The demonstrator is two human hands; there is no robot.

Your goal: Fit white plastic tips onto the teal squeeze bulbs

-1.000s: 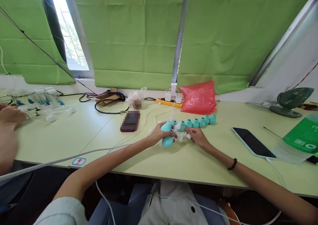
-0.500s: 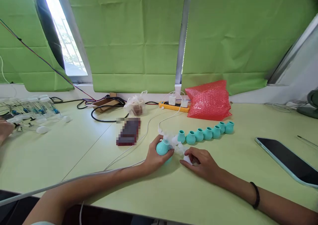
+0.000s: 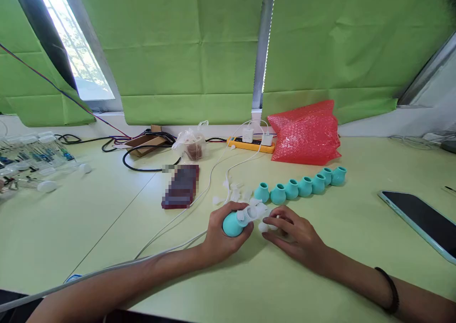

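Note:
My left hand (image 3: 224,228) is wrapped round a turquoise squeeze bulb (image 3: 233,224), held tilted with its neck to the right. A translucent white plastic fitting (image 3: 251,213) sits at the neck. Close by on the right, my right hand (image 3: 294,232) has its fingers curled, thumb and forefinger about a small white plastic piece (image 3: 262,227); the fingers partly hide it. Behind both hands, several loose white plastic pieces (image 3: 235,192) lie on the table. A curved row of turquoise bulbs (image 3: 292,189) stands beyond my right hand, mouths up.
A red bubble-wrap bag (image 3: 306,133) and an orange power strip (image 3: 245,145) lie at the back. A phone (image 3: 420,221) is on the right, a dark blurred-out object (image 3: 181,186) left of centre. A white cable (image 3: 107,268) crosses my left forearm. Clear tubes (image 3: 42,152) lie far left.
The bulb in my left hand has tipped to the right, and the white fitting now shows at its neck. My right-hand fingers have loosened slightly. The other person's hand at far left is out of view.

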